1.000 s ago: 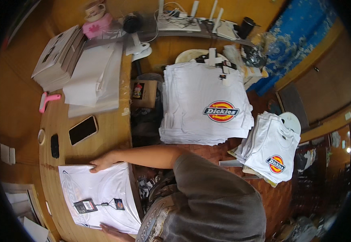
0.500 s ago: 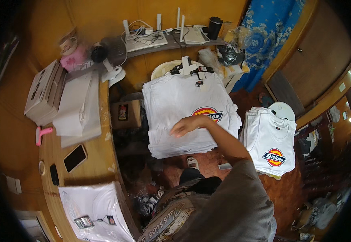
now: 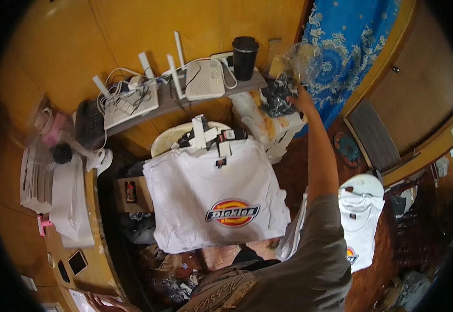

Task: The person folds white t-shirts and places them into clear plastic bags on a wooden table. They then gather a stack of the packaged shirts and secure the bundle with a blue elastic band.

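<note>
My right arm stretches forward, and my right hand point(image 3: 301, 100) is at a crumpled black plastic bag point(image 3: 279, 99) beside the shelf's right end. Its fingers curl at the bag's edge, partly out of sight. At the lower left, my left hand point(image 3: 104, 303) lies with fingers stretched out, by a white plastic-wrapped garment point(image 3: 81, 299) on the wooden table. In front of me is a stack of white shirts point(image 3: 195, 187), the top one with a red, yellow and dark blue printed emblem. Black and white tags point(image 3: 205, 136) lie along its far edge.
Routers with cables, one a white router point(image 3: 204, 78), and a black tumbler point(image 3: 244, 58) stand on the grey shelf point(image 3: 174, 107). More white shirts point(image 3: 364, 218) lie on the right, partly behind my arm. A phone point(image 3: 78, 262) rests on the table point(image 3: 94, 265); a blue curtain point(image 3: 335, 67) hangs behind.
My right hand has left the shirt stack and gone forward and right to the black plastic bag. My left hand has come into view at the lower left. The whole view has shifted.
</note>
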The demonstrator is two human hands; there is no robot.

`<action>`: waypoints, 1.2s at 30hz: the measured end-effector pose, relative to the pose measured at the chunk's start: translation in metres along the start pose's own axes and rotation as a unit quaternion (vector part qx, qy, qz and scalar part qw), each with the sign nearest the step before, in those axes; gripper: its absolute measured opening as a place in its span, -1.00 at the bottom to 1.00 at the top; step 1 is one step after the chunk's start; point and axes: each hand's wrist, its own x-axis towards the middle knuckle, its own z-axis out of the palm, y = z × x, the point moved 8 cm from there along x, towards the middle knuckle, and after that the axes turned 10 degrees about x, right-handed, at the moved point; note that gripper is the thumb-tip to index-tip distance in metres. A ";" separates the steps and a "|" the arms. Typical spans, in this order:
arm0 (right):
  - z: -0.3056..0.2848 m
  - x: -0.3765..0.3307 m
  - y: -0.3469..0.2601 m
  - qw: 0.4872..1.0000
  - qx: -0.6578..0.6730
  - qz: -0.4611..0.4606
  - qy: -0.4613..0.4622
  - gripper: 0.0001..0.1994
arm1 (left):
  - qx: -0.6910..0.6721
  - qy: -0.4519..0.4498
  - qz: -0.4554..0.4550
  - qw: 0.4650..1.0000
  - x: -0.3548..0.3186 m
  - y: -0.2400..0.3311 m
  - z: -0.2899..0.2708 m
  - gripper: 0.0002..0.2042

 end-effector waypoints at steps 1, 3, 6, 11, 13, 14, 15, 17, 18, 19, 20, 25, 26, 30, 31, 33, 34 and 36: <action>-0.012 0.026 0.007 0.998 -0.021 -0.004 0.061 -0.23 | -0.028 -0.021 -0.003 0.999 -0.002 0.015 0.010 -0.64; -0.029 0.065 0.016 0.982 -0.059 -0.012 0.181 -0.16 | 0.042 -0.023 0.109 0.993 0.006 0.058 0.019 -0.66; -0.025 0.084 -0.008 0.970 -0.115 0.004 0.214 -0.15 | 0.092 -0.053 0.131 0.986 0.011 0.095 0.029 -0.68; 0.044 0.103 0.015 0.993 -0.112 0.017 0.013 -0.48 | 0.104 -0.068 0.153 0.980 0.020 0.155 0.058 -0.69; 0.092 0.078 0.039 0.998 -0.012 -0.011 -0.068 -0.77 | 0.072 -0.082 0.141 0.984 0.016 0.158 0.070 -0.69; 0.108 0.052 0.028 0.991 -0.042 -0.024 -0.123 -0.85 | 0.058 -0.099 0.119 0.986 0.011 0.156 0.073 -0.68; 0.118 0.025 0.033 0.983 -0.067 -0.089 -0.144 -0.80 | 0.033 -0.116 0.102 0.987 0.006 0.152 0.079 -0.68; 0.121 -0.025 0.032 0.962 -0.147 -0.081 -0.217 -0.81 | 0.049 -0.153 0.069 0.985 -0.007 0.140 0.093 -0.67; 0.124 -0.043 0.034 0.942 -0.185 -0.095 -0.265 -0.82 | 0.015 -0.157 0.034 0.987 -0.012 0.143 0.102 -0.71; 0.120 -0.055 0.029 0.939 -0.178 -0.116 -0.271 -0.82 | -0.019 -0.160 -0.001 0.987 -0.018 0.144 0.111 -0.73; 0.112 -0.069 0.030 0.938 -0.169 -0.126 -0.275 -0.83 | -0.058 -0.210 0.021 0.976 -0.022 0.150 0.131 -0.71; 0.099 -0.086 0.023 0.934 -0.131 -0.213 -0.257 -0.80 | -0.178 -0.284 0.138 0.932 -0.020 0.231 0.167 -0.66; 0.109 -0.087 0.040 0.926 -0.128 -0.200 -0.294 -0.78 | -0.193 -0.283 0.148 0.928 -0.022 0.234 0.172 -0.66; 0.081 -0.052 0.040 0.849 0.080 0.033 -0.521 -0.61 | -0.180 -0.284 0.145 0.931 -0.023 0.235 0.169 -0.66; 0.063 -0.015 0.039 0.901 0.225 0.027 -0.370 -0.62 | -0.178 -0.281 0.138 0.933 -0.025 0.233 0.167 -0.66; 0.021 0.037 0.037 0.934 0.348 -0.001 -0.084 -0.48 | -0.176 -0.283 0.114 0.936 -0.028 0.227 0.165 -0.66; 0.024 0.046 0.028 0.939 0.317 0.056 -0.118 -0.23 | -0.173 -0.288 0.097 0.937 -0.030 0.223 0.164 -0.66; 0.071 0.062 0.020 0.916 0.342 0.066 -0.198 -0.14 | -0.172 -0.290 0.077 0.938 -0.032 0.220 0.162 -0.66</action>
